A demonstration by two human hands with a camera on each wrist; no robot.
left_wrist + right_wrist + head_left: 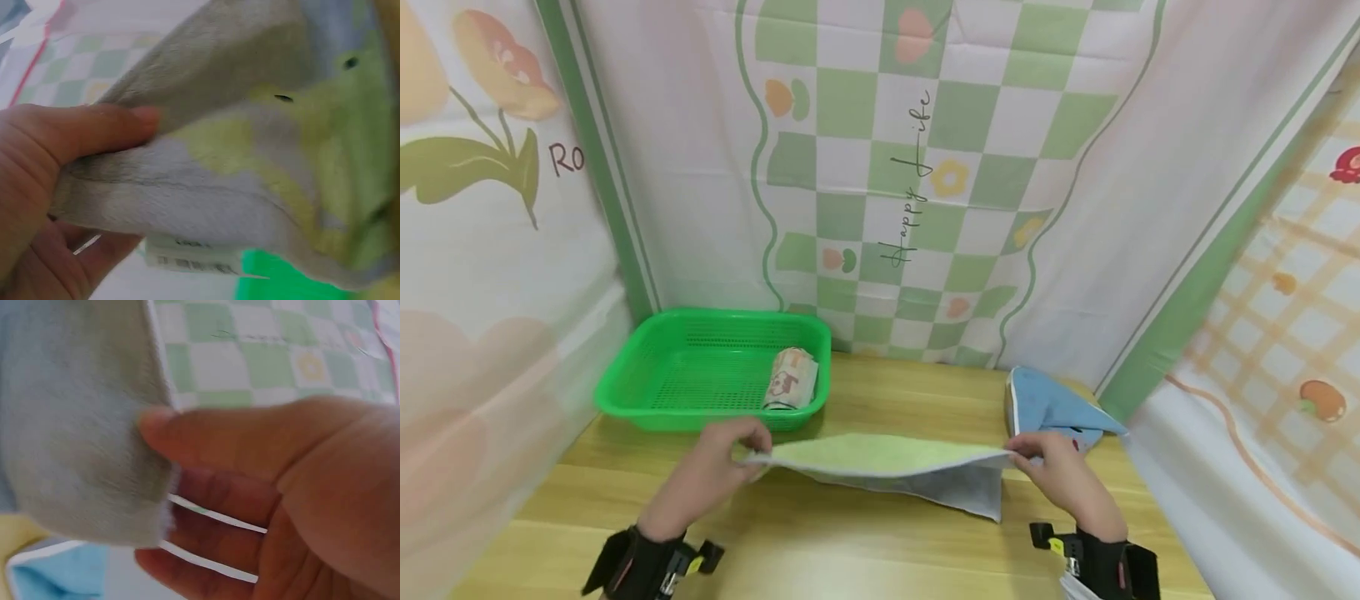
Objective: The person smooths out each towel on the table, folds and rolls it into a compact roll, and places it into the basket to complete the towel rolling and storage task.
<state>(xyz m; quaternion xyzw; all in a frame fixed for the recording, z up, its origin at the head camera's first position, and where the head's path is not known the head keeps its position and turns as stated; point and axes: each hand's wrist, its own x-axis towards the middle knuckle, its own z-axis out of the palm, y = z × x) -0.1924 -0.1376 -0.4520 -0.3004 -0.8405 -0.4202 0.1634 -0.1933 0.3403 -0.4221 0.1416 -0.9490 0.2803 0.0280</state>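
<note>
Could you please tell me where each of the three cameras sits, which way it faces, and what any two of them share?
Head: on the person's head, looking forward and down at the wooden table, the green basket and the light green towel; both hands and wrist straps show.
Left wrist: on the left wrist, looking along the left hand, whose thumb pinches the towel.
Right wrist: on the right wrist, looking along the right hand, which pinches the towel's other end.
Shared: all three show the towel.
</note>
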